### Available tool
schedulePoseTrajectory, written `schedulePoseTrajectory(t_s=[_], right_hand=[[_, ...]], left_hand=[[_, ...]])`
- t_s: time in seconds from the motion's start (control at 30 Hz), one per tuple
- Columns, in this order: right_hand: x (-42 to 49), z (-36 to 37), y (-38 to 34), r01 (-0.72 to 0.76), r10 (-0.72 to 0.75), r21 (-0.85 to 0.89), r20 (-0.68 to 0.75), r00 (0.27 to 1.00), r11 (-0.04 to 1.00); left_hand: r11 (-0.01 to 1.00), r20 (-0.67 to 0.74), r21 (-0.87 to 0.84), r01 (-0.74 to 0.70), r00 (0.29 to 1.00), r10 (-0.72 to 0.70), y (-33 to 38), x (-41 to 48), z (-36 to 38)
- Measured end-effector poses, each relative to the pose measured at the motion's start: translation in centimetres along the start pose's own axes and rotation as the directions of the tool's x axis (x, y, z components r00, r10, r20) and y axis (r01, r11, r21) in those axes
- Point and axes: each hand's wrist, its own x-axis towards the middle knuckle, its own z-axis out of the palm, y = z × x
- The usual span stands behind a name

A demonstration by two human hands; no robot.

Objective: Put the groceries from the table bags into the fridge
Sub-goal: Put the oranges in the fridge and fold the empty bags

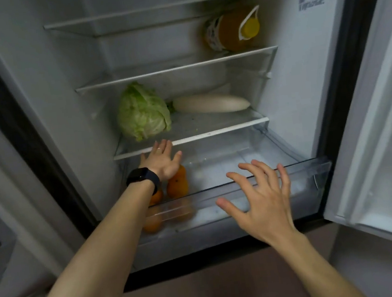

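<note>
Crowding drawer (302, 170) L corner: oranges (177, 185); cabbage (142, 113), daikon (210, 102) shelf (224, 130) above.

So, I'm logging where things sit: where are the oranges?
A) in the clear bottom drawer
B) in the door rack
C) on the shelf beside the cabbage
A: the oranges lie at the left end of the clear drawer, just below the left hand.

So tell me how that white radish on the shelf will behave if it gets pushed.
The daikon radish lies on its side on the smooth glass shelf, so a push would probably roll it. It looks thick and solid, likely stiff and heavy for its size.
</note>
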Motion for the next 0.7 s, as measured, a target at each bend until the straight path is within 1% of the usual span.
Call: schedulePoseTrajectory(t_s=[0.07, 0.13, 0.27, 0.4, 0.53, 0.63, 0.7], right_hand=[[0.4, 0.5, 0.2, 0.036, -0.036, -0.003, -0.046, 0.998, 0.999], [1.1, 0.9, 0.5, 0.063, -0.063, -0.001, -0.073, 0.995, 0.998], [3.8, 2.1, 1.4, 0.066, -0.066, -0.005, -0.045, 0.997, 0.998], [6.5, 4.7, 1.5, 0.062, -0.062, -0.015, -0.019, 0.998, 0.998], [8.1, 7.2, 1.7, 0.068, -0.069, -0.022, -0.079, 0.995, 0.997], [9.0, 8.7, 2.3, 0.090, -0.092, -0.025, -0.133, 0.987, 0.996], [9.7, 9.6, 2.6, 0.096, -0.099, -0.025, -0.145, 0.985, 0.995]], left_hand=[[1.000, 0.007, 0.019, 0.004, 1.000, -0.004, 0.2, 0.2, -0.3], [0.999, 0.050, 0.030, 0.015, 0.999, -0.017, 0.4, 0.6, -1.2], [0.996, 0.106, 0.059, 0.063, 0.992, -0.069, 0.9, 1.5, -2.3], [0.992, 0.115, 0.086, 0.097, 0.988, -0.106, 1.7, 2.0, -2.9], [0.992, 0.113, 0.044, 0.120, 0.986, -0.125, 2.2, 1.3, -3.7], [0.994, 0.115, 0.042, 0.105, 0.987, -0.109, 2.2, 0.9, -3.7], [0.994, 0.087, 0.052, 0.096, 0.991, -0.100, 2.1, 0.7, -3.3]])
